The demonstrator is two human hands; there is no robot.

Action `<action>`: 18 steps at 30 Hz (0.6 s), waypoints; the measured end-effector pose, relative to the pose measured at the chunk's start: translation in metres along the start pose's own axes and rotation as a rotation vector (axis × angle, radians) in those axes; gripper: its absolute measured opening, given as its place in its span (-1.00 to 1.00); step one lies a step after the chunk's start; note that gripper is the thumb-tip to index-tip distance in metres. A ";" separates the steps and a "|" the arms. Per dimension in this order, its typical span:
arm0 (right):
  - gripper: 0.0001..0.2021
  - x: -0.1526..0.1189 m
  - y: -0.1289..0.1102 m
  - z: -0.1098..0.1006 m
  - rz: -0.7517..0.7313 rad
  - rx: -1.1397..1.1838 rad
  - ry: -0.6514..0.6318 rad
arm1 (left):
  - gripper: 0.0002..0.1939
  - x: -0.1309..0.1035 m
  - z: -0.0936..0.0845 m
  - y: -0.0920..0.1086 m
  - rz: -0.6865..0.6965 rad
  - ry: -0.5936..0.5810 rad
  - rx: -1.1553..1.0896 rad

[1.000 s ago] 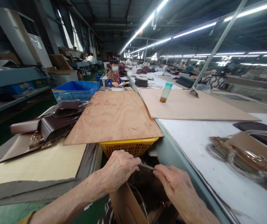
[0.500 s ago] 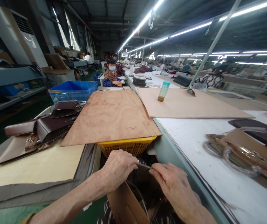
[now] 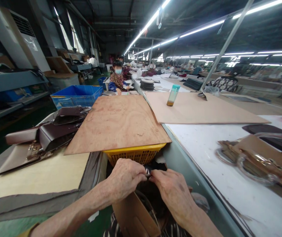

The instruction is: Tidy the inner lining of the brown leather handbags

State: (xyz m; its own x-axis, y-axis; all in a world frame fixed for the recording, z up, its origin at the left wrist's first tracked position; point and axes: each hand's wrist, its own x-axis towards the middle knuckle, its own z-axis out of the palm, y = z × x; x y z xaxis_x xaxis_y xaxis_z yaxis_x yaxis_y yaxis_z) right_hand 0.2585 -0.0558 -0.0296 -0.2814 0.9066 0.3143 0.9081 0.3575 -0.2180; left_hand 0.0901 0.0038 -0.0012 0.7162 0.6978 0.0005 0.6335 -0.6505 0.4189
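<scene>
A brown handbag (image 3: pixel 134 215) rests in my lap, its mouth turned up and dark inside. My left hand (image 3: pixel 127 179) pinches the bag's far top edge between thumb and fingers. Close beside it, my right hand (image 3: pixel 171 187) grips the same edge, fingertips almost meeting the left ones. Most of the pinched edge is hidden by the fingers. A clear plastic wrap (image 3: pixel 200 200) shows past my right wrist.
Ahead, a plywood board (image 3: pixel 123 121) lies over a yellow basket (image 3: pixel 136 153). Dark brown bags (image 3: pixel 59 133) lie left, near a blue crate (image 3: pixel 78 95). On the right are a tan bag (image 3: pixel 261 161) and a teal-capped bottle (image 3: pixel 173 94). A masked co-worker (image 3: pixel 117 79) sits beyond.
My right hand has slid left along the bag's edge, closer to my left hand, which stays nearly in place. The co-worker's hands have shifted.
</scene>
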 end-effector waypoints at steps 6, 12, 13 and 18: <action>-0.83 0.001 -0.002 -0.004 0.025 -0.044 -0.010 | -0.79 -0.003 0.000 0.002 0.061 -0.019 0.051; -0.86 0.011 -0.009 -0.004 0.042 -0.002 -0.172 | -0.85 -0.007 -0.001 0.008 0.004 -0.022 0.077; -0.87 0.013 -0.010 -0.004 0.033 0.036 -0.206 | -0.86 -0.008 -0.002 0.010 -0.001 -0.039 0.082; -0.83 0.019 -0.013 -0.015 0.041 0.248 -0.303 | -0.87 -0.017 -0.004 0.017 0.019 -0.040 0.058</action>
State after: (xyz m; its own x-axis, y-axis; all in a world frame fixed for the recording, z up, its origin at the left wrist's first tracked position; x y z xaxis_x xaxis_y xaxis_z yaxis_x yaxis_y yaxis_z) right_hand 0.2460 -0.0466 -0.0070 -0.3588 0.9331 0.0215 0.8284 0.3290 -0.4533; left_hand 0.0874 -0.0174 0.0094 0.7386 0.6736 -0.0288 0.6349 -0.6805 0.3658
